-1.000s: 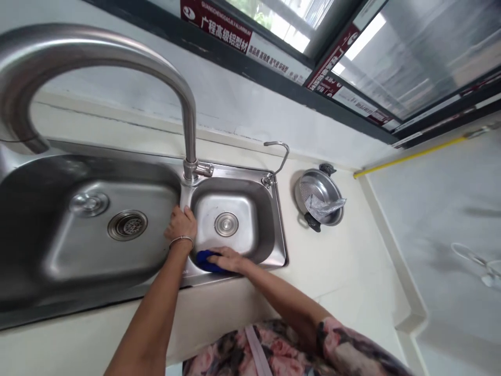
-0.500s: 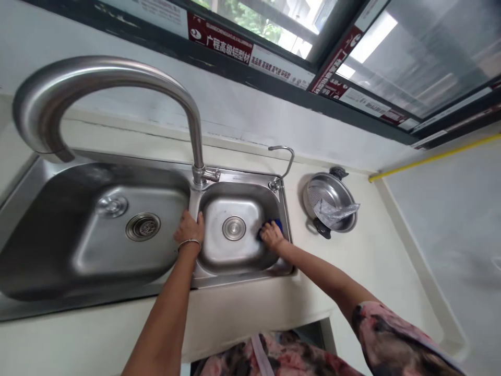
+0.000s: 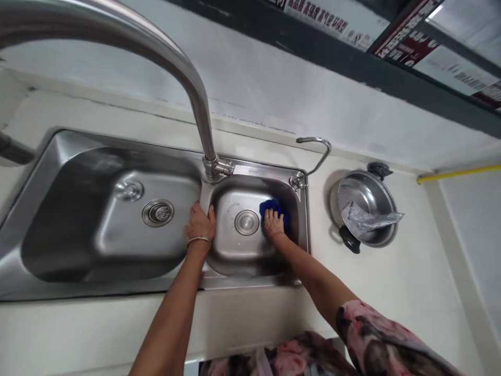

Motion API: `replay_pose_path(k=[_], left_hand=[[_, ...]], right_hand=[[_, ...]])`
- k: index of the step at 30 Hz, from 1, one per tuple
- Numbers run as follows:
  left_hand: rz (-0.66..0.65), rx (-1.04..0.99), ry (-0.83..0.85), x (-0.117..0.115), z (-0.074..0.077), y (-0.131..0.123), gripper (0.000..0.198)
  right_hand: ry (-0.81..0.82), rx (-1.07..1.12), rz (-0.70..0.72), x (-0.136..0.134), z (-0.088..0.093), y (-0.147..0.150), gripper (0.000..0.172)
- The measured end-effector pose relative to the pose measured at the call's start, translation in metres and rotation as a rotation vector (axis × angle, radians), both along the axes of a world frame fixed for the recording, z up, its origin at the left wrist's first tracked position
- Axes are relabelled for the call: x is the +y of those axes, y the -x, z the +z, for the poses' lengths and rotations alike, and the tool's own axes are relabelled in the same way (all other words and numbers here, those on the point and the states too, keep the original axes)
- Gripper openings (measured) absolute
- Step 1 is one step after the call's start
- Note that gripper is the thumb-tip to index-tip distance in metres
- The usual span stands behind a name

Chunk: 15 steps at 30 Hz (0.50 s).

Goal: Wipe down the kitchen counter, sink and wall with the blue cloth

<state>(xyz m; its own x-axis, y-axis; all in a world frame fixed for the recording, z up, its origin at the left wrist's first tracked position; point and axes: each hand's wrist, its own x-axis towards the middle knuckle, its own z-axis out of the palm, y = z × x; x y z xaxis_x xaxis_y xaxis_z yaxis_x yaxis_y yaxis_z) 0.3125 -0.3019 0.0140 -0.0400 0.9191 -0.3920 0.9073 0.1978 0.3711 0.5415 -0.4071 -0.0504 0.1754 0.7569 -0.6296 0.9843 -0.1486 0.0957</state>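
Note:
My left hand [image 3: 199, 225], a bracelet at its wrist, grips the divider between the two bowls of a stainless steel sink [image 3: 258, 170]. Its thumb lies on the small bowl's side and its fingers on the large bowl's side. Inside the small right bowl, my right hand [image 3: 273, 224] has hold of a dark blue cloth [image 3: 270, 206] and presses it against the bottom near the right wall. Part of the cloth is hidden under the palm. Just left of that hand is the small bowl's round drain [image 3: 246, 222].
A large curved faucet [image 3: 195, 94] arches over the left bowl. A thin tap [image 3: 321, 156] stands at the sink's back right corner. On the counter [image 3: 422, 282] to the right sits a steel pot [image 3: 385, 196] with crumpled clear plastic [image 3: 364, 216] in it. A yellow pipe [image 3: 462, 174] runs behind.
The view has tilted down and shifted left. My right hand has slid the blue cloth across the small bowl towards the drain and the back. My left hand stays on the divider.

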Motion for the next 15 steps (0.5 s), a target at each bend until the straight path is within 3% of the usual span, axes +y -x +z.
replay_pose_path(k=[3,7,10,15], left_hand=[[0.013,0.006,0.017,0.001,0.000,0.000,0.061],[0.019,0.000,0.005,0.000,0.000,-0.001,0.060],[0.015,0.010,-0.010,-0.002,-0.002,-0.001,0.060],[0.024,0.075,-0.022,-0.002,-0.011,0.000,0.060]], right_hand=[[0.068,-0.008,-0.035,-0.036,0.003,0.027,0.060],[0.137,0.170,0.152,-0.054,0.004,0.060,0.048],[0.099,0.321,0.323,-0.034,-0.009,0.088,0.045],[-0.077,0.452,0.448,0.035,-0.035,0.114,0.040]])
